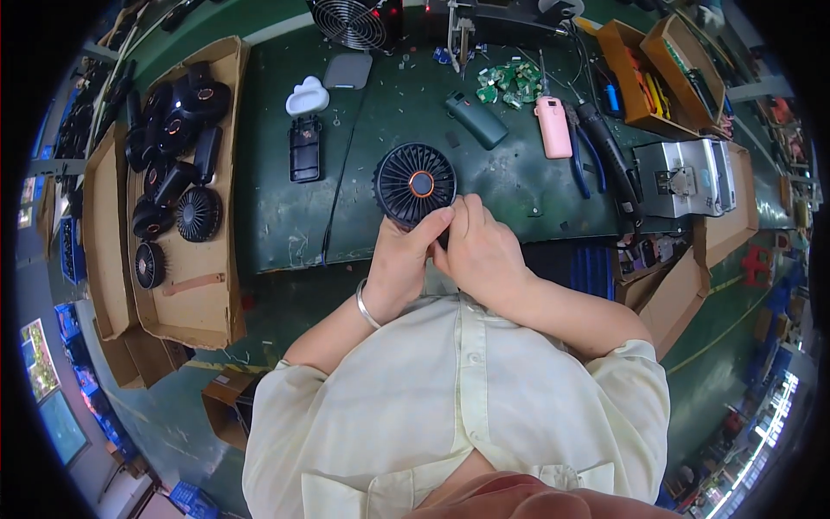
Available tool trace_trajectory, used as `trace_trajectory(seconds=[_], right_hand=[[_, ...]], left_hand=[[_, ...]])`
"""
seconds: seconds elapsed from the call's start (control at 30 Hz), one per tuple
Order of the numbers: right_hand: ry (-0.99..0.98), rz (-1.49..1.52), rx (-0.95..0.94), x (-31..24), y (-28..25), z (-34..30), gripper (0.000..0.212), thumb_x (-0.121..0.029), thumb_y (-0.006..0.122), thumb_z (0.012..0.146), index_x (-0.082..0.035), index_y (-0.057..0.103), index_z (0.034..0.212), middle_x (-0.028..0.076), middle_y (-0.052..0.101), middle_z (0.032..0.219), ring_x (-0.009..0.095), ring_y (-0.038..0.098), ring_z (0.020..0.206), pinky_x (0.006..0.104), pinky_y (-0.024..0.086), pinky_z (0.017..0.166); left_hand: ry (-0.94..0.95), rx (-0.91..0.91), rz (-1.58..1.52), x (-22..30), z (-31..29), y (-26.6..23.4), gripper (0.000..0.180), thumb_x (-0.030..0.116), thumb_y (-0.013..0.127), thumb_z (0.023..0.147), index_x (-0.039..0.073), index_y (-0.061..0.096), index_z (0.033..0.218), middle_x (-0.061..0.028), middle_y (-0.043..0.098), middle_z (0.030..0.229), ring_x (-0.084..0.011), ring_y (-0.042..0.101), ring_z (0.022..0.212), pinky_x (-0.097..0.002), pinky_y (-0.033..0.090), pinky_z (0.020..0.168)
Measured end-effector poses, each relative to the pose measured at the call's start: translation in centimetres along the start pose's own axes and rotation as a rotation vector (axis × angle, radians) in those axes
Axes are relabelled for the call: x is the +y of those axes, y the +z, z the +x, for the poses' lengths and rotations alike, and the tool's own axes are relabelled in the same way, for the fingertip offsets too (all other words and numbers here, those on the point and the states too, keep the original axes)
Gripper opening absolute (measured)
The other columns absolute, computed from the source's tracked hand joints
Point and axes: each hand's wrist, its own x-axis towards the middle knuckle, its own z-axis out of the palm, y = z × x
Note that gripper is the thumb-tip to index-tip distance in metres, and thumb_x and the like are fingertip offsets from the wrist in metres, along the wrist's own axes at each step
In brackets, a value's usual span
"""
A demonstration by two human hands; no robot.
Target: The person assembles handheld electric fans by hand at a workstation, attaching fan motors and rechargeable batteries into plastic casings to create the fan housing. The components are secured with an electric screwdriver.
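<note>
Head view: a round black plastic fan with a radial-slatted grille and orange-ringed hub is held above the near edge of the dark green bench; the left hand wraps its lower part, thumb near the rim; the right hand is curled at the lower right edge, its exact hold hidden; the fan is probably light, stiff and somewhat smooth; the thin slats look the most fragile part, so the solid rim or underside offers the better grip.
</note>
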Motion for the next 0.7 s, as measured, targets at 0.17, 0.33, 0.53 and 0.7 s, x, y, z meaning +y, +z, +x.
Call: trace_trajectory(seconds=[0.17, 0.33, 0.53, 0.7], right_hand=[[0.003, 0.025, -0.001, 0.2, 0.1, 0.1, 0.053, -0.021, 0.071, 0.072, 0.012, 0.047, 0.105, 0.016, 0.05, 0.091, 0.025, 0.061, 0.075, 0.0293, 0.053, 0.054], [0.073, 0.201, -0.105, 0.6, -1.2, 0.0, 0.047, -0.021, 0.068, 0.077, 0.005, 0.048, 0.11, 0.017, 0.051, 0.092, 0.031, 0.061, 0.076, 0.0354, 0.054, 0.06], [0.164, -0.048, 0.198, 5.4, -2.9, 2.9, 0.055, -0.033, 0.07, 0.081, 0.001, 0.048, 0.119, 0.02, 0.053, 0.106, 0.032, 0.06, 0.09, 0.0376, 0.053, 0.067], [0.276, 0.794, -0.044, 2.8, -2.5, 1.1, 0.048, -0.015, 0.061, 0.09, 0.003, 0.04, 0.129, 0.018, 0.053, 0.113, 0.028, 0.057, 0.09, 0.0347, 0.048, 0.081]], left_hand=[[-0.02, -0.021, 0.019, 0.2, 0.3, -0.2, 0.023, 0.005, 0.061, 0.088, 0.004, 0.059, 0.111, -0.0029, 0.065, 0.102, -0.0096, 0.061, 0.09, -0.025, 0.05, 0.077], [-0.113, -0.052, 0.001, 0.5, 1.2, -1.3, 0.028, 0.008, 0.065, 0.086, 0.006, 0.059, 0.113, -0.0019, 0.065, 0.101, -0.0096, 0.061, 0.086, -0.024, 0.051, 0.066], [-0.152, -0.054, -0.113, 1.6, 1.5, -1.3, 0.032, 0.016, 0.06, 0.09, 0.0, 0.054, 0.117, -0.0185, 0.064, 0.113, -0.0255, 0.063, 0.104, -0.0413, 0.053, 0.087], [-0.138, -0.067, -0.138, 2.4, 1.2, -0.7, 0.034, 0.019, 0.059, 0.091, -0.002, 0.054, 0.117, -0.0202, 0.063, 0.114, -0.0247, 0.064, 0.104, -0.0381, 0.051, 0.09]])
